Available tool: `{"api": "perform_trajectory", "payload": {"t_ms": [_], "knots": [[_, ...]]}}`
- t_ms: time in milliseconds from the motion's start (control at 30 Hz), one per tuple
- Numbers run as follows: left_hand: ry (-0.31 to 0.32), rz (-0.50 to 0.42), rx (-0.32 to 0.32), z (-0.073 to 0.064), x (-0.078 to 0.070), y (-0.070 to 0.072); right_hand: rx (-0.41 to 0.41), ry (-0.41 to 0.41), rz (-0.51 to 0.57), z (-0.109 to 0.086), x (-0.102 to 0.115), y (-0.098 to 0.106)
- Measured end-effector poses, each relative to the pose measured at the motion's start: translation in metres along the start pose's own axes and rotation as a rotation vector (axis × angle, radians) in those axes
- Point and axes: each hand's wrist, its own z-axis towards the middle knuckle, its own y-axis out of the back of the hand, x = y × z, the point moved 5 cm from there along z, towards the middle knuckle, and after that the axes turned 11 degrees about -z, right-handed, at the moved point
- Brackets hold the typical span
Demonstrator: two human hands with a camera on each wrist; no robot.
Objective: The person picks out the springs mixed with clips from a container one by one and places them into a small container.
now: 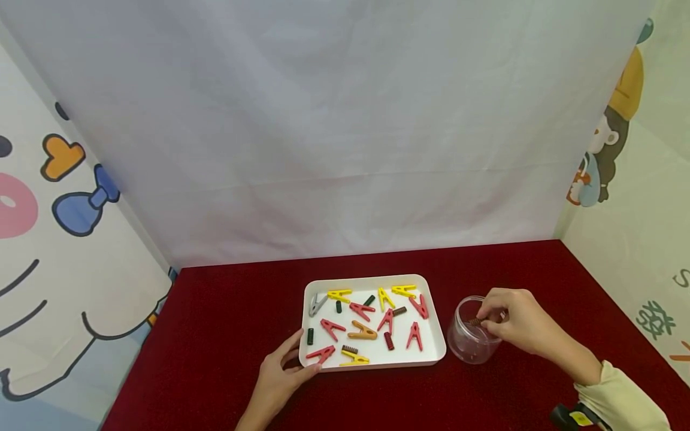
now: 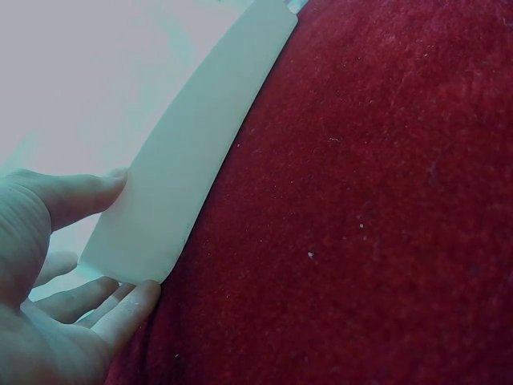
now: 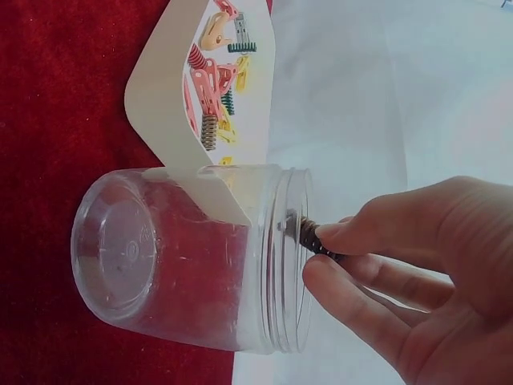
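My right hand (image 1: 514, 320) pinches a dark brown coil spring (image 3: 309, 237) between thumb and fingers at the mouth of a clear plastic jar (image 1: 470, 348). In the right wrist view the spring's end is at the open rim, and the jar looks empty inside. My left hand (image 1: 277, 377) holds the near left corner of a white tray (image 1: 385, 365), thumb on the front wall and fingers along the left side. Inside the tray lie several clip-shaped plastic pieces, such as a red one (image 1: 414, 336) and an orange one (image 1: 363, 331), with loose springs (image 1: 389, 341) among them.
Dark red cloth (image 1: 232, 323) covers the table. The jar stands just right of the tray. A white sheet (image 1: 345, 149) hangs behind the table, and printed panels (image 1: 620, 239) close off both sides.
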Motion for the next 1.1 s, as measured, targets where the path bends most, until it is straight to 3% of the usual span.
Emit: {"api": "perform_trajectory", "payload": {"t_ms": [700, 1100], "knots": [[0.003, -0.015, 0.001, 0.0008, 0.0017, -0.0003, 0.060, -0.043, -0.053, 0.0020, 0.0017, -0.0022], [-0.011, -0.032, 0.000, 0.0009, 0.0034, 0.0000, 0.028, 0.011, -0.073, 0.0012, 0.0035, -0.0038]]}}
